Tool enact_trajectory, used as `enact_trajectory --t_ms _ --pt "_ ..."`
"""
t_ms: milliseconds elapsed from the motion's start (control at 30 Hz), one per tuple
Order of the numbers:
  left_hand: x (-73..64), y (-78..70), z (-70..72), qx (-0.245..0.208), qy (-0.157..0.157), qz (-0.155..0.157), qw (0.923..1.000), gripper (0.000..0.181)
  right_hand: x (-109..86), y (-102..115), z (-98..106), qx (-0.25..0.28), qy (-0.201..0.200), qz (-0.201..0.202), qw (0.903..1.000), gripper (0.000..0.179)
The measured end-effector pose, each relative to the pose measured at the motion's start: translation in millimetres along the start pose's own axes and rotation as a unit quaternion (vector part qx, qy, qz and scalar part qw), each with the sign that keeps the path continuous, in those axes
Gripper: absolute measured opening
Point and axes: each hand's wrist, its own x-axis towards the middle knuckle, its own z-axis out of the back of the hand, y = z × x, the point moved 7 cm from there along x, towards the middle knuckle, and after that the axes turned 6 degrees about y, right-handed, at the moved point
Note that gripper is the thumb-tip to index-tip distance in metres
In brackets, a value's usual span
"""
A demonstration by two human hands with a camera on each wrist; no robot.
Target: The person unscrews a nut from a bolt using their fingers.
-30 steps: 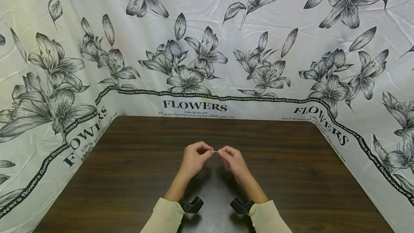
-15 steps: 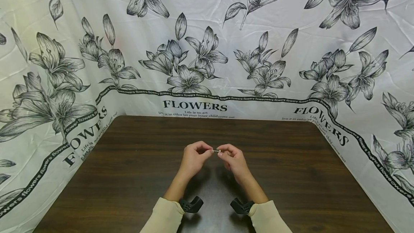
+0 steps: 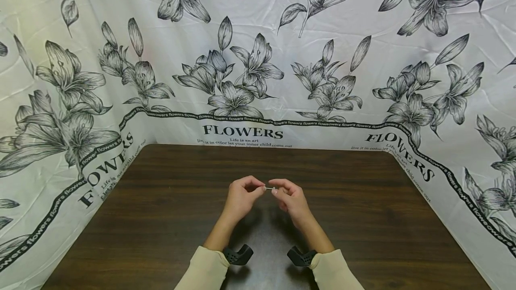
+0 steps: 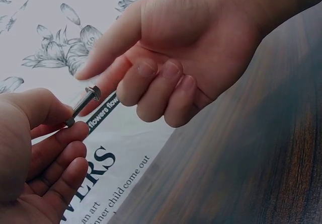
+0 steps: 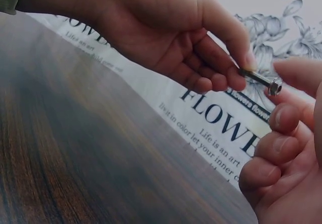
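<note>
A small metal bolt (image 4: 84, 102) with a flanged hex head is held in the air above the table. My left hand (image 3: 240, 199) pinches its far end between thumb and forefinger; a dark nut (image 4: 70, 122) appears to sit there, partly covered by the fingertips. The bolt head (image 5: 275, 86) points toward my right hand (image 3: 293, 201). Thumb and forefinger of that hand are parted around the head, the thumb clear of it. Whether the forefinger touches the head, I cannot tell. The right hand's other fingers are curled toward the palm.
Beneath both hands lies a dark wood-grain table (image 3: 169, 218). A white cloth (image 3: 322, 133) printed with black lilies and lettering hangs around its back and sides. Each wrist wears a black camera mount, such as the left mount (image 3: 238, 255).
The right thumb and forefinger, together on the bolt head a second ago, have spread apart and uncovered it. My left hand keeps its pinch and place.
</note>
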Motion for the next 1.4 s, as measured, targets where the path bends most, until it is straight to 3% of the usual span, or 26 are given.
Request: enact_trajectory --t_ms 133,300,533,700,1000,1400 --pt "0.0 0.3 -1.4 -0.001 0.001 -0.001 1.0 0.007 -3.2 9.3 -3.6 -0.017 -0.013 -0.048 0.9986 0.027" --pt "-1.3 -3.6 -3.9 -0.001 0.005 0.002 1.0 0.007 -6.8 11.8 -6.4 -0.041 -0.023 -0.107 0.9932 0.043" --pt "-9.5 -40.4 0.5 0.004 0.012 -0.005 0.9999 0.007 -2.0 -14.9 3.9 -0.043 -0.042 -0.127 0.99 0.044" --pt "-9.6 -41.3 1.1 0.005 0.008 -0.007 0.9999 0.007 -0.5 -17.2 5.3 -0.032 -0.044 -0.108 0.9927 0.037" --pt "-1.1 -2.3 -2.8 0.004 -0.001 -0.003 1.0 0.008 0.7 -12.1 4.2 -0.004 -0.014 -0.079 0.9967 0.027" --pt "0.1 0.1 -0.5 0.009 0.01 0.001 0.9999 0.002 -0.3 -5.2 3.9 -0.019 -0.014 -0.006 0.9997 0.024"
